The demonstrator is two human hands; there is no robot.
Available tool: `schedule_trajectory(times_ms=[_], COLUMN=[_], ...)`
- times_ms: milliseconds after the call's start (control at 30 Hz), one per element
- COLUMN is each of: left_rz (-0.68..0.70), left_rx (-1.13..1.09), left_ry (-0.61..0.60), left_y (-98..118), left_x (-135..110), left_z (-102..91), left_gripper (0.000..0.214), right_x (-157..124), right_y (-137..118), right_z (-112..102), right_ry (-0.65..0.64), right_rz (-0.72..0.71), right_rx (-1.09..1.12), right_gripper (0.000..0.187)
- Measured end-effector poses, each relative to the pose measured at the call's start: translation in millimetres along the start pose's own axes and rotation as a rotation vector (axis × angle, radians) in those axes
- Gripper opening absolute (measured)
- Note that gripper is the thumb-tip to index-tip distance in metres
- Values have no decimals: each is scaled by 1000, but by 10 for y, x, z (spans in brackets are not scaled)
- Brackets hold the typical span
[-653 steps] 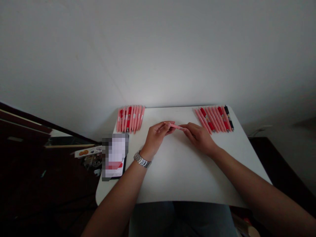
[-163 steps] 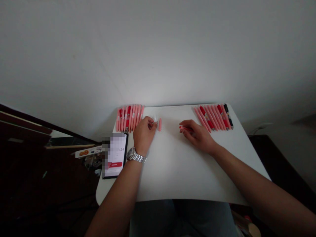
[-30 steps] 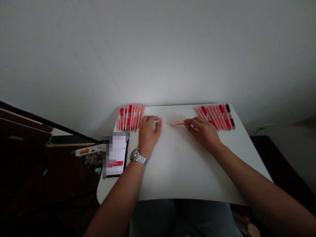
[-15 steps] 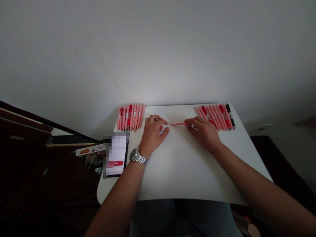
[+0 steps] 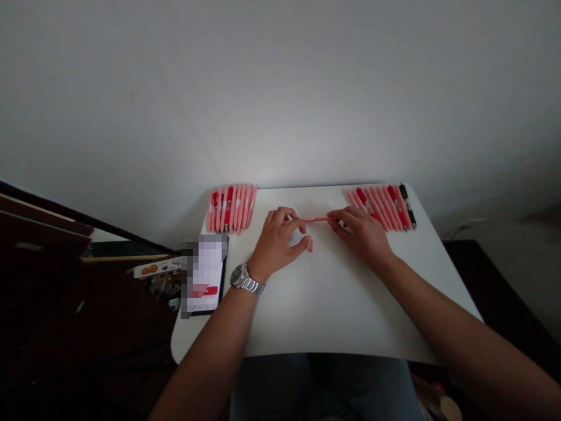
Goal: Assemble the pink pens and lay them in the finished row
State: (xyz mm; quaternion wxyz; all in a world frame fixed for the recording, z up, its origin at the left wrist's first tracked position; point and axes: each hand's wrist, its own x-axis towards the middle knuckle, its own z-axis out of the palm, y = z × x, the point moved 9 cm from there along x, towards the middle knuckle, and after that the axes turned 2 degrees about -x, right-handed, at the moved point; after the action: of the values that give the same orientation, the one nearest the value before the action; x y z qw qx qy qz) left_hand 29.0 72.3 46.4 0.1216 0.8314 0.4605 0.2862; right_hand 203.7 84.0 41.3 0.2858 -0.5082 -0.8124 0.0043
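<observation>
My right hand (image 5: 362,234) pinches one end of a thin pink pen part (image 5: 316,219) that lies level over the white table (image 5: 333,304), pointing left. My left hand (image 5: 280,241), with a metal watch on its wrist, is curled just left of that part. Its fingertips meet the part's free end, and a short pink piece (image 5: 311,245) sits at the tip of its thumb. A row of pink and red pens (image 5: 231,208) lies at the table's far left. Another row of pens (image 5: 382,207), one of them black, lies at the far right.
A phone (image 5: 205,275) with a lit screen lies at the table's left edge. Dark furniture and clutter stand to the left of the table. A plain white wall rises right behind it. My lap shows below the near edge.
My left hand has slid right from beside the left pen row, bringing the short pink piece toward the middle. Its fingers now reach the end of the thin part held by my right hand.
</observation>
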Motion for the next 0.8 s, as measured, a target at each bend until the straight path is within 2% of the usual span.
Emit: schedule_trajectory(times_ms=[133,233,400,567,800], left_rz=[113,143,132,121,24], left_rx=[-39,-34,-16,23,72], left_ry=[-92,-118,-130,-92,-51], left_y=[139,161,129,90,-10], left_x=[-16,-32,-36,-13,4], left_z=[105,155,182,160,120], left_gripper=[22,20,14,11,7], right_x=[-1,-2,4,14,0], right_y=[49,72,67,59,82], right_z=[1,0,-2,-4,13], right_ry=[5,5,-4,-3,-10], right_rz=[39,56,67,71,72], right_rx=[-9,-17,-15,-20,-15], right_gripper=[19,19,18,18,18])
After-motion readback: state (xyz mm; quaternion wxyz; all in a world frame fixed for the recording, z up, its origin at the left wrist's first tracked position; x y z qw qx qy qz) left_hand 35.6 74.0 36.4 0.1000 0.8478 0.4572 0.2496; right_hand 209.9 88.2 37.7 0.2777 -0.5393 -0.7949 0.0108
